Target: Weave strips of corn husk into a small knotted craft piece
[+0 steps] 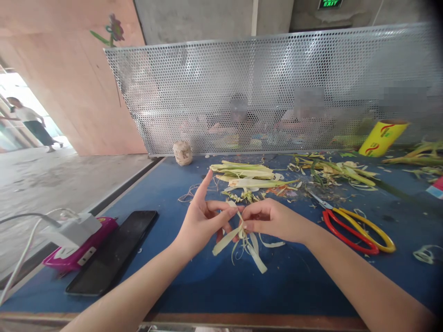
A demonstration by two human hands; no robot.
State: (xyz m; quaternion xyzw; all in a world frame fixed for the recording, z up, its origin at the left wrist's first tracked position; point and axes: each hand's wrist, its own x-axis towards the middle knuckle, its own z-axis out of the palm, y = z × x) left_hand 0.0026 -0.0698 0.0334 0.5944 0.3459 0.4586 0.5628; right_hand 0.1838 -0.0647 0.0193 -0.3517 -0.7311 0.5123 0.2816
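Note:
Above a blue table (207,286), both hands meet on a small bundle of pale leaf strips (247,242) whose loose ends hang down to the tabletop. My left hand (204,219) pinches the bundle between thumb and middle fingers, its index finger pointing up and away. My right hand (266,216) is curled, its fingertips gripping the same bundle from the right. The knot of strips between the fingertips is partly hidden.
A pile of cut pale green leaves (247,175) lies behind the hands. Red-and-yellow scissors (353,223) lie to the right. A black phone (116,249) and a pink power strip with a white charger (78,240) sit left. A perforated metal screen (270,87) stands behind, with a twine ball (182,153) and a yellow roll (382,137).

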